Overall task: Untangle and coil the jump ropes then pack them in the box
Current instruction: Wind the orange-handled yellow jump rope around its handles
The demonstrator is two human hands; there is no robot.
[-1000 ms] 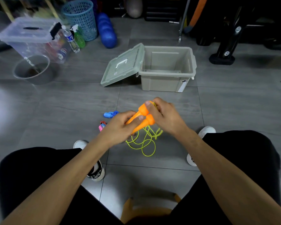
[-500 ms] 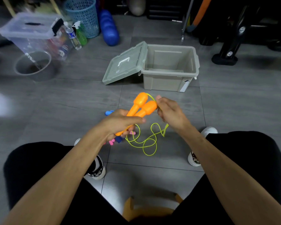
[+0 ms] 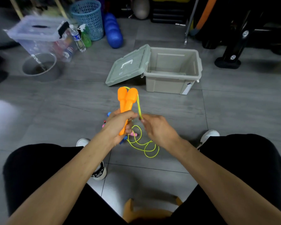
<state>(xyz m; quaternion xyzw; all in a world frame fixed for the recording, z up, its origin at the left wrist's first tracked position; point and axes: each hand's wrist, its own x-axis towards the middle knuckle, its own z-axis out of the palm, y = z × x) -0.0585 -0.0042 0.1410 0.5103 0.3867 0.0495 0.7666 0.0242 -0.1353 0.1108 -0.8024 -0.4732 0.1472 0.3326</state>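
Observation:
Two orange jump-rope handles [image 3: 126, 101] stand upright side by side, gripped low down by my left hand [image 3: 118, 125]. Their yellow-green cord [image 3: 143, 143] runs from the handle tops down to my right hand [image 3: 157, 127], which pinches it, then falls in loose loops on the floor. Behind my left hand lie other rope handles, blue [image 3: 109, 113] and pink [image 3: 133, 133], mostly hidden. The grey-green box [image 3: 172, 82] stands open and empty beyond, its lid [image 3: 128, 65] leaning against its left side.
A clear lidded bin [image 3: 39, 34], a grey bowl [image 3: 39, 67], bottles [image 3: 77, 38], a blue mesh basket [image 3: 88, 17] and blue roller [image 3: 113, 32] sit at the back left. Black equipment [image 3: 230, 52] stands at the back right. My knees and shoes flank the cord; an orange stool [image 3: 146, 211] is beneath me.
My left hand has taken both orange handles and turned them upright. My right hand left the handles and slid down onto the cord, pulling it taut.

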